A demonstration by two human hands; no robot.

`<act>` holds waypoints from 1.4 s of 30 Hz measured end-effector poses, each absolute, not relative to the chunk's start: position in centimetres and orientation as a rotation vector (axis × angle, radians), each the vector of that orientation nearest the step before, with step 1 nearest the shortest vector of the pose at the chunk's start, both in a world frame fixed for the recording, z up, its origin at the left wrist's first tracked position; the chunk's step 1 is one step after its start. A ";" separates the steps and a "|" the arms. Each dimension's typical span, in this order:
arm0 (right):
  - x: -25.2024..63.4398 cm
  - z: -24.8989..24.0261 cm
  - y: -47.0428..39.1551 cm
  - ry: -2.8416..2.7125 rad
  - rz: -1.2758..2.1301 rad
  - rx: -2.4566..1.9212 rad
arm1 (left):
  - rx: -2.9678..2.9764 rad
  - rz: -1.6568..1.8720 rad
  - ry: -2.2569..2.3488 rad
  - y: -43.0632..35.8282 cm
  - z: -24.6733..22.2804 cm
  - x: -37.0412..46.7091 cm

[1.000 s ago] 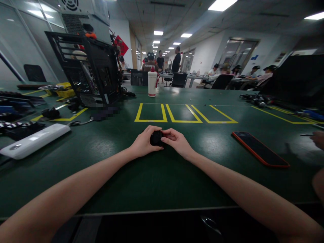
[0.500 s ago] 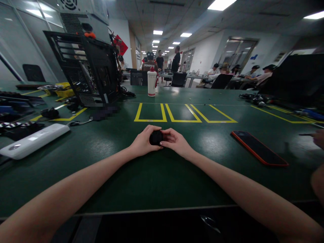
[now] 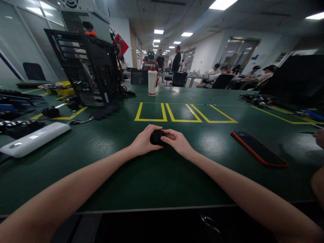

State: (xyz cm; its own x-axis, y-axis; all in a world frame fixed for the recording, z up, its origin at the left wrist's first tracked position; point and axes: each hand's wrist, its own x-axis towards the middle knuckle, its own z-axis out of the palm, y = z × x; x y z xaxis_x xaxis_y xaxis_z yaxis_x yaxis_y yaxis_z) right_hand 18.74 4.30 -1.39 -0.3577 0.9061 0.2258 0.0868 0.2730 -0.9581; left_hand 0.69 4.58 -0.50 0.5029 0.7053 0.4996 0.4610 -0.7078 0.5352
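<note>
One small black object (image 3: 156, 137) is held at the centre of the green table (image 3: 162, 179) — gripped between the thumb and fingers of the left hand (image 3: 146, 141), and pinched at its right side by the right hand (image 3: 177, 143). Three yellow tape outlines (image 3: 183, 120) are seen just beyond. A phone (image 3: 259, 147) is laid to the right, a white power strip (image 3: 35, 139) to the left — and a white cup (image 3: 152, 82) is stood upright at the far side.
</note>
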 end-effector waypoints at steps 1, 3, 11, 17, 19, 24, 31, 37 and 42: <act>18.7 -1.4 4.2 -1.677 1.188 -0.912 | 2.420 1.029 0.975 4.6 -0.5 0.7; 18.7 -1.3 4.1 -1.671 1.189 -0.883 | 2.422 1.037 0.971 4.7 -0.6 0.7; 18.4 -1.3 3.7 -1.670 1.066 -0.878 | 2.420 1.036 1.000 4.6 -0.6 0.8; 18.4 -1.4 4.0 -1.664 1.072 -0.928 | 2.417 1.025 0.982 4.6 -0.5 0.7; 18.4 -1.3 3.9 -1.671 1.096 -0.922 | 2.411 1.031 0.979 4.5 -0.5 0.7; 18.5 -1.2 3.4 -1.658 1.160 -0.857 | 2.403 1.036 0.986 4.5 -0.5 0.7; 18.3 -1.4 3.6 -1.633 1.106 -0.846 | 2.419 1.025 0.991 4.6 -0.5 0.8; 18.4 -1.5 3.9 -1.624 1.180 -0.914 | 2.423 1.027 0.988 4.6 -0.5 0.8; 18.5 -1.1 3.3 -1.621 1.225 -0.839 | 2.394 1.044 0.974 4.6 -0.6 0.8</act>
State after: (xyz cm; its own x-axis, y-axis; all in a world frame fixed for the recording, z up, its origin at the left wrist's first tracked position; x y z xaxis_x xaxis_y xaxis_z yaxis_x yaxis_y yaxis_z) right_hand 18.46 3.32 -1.15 -0.3557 0.8979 0.2593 -0.0046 0.2758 -0.9612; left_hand 0.81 4.60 -0.60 0.4914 0.7114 0.5024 0.4519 -0.7014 0.5512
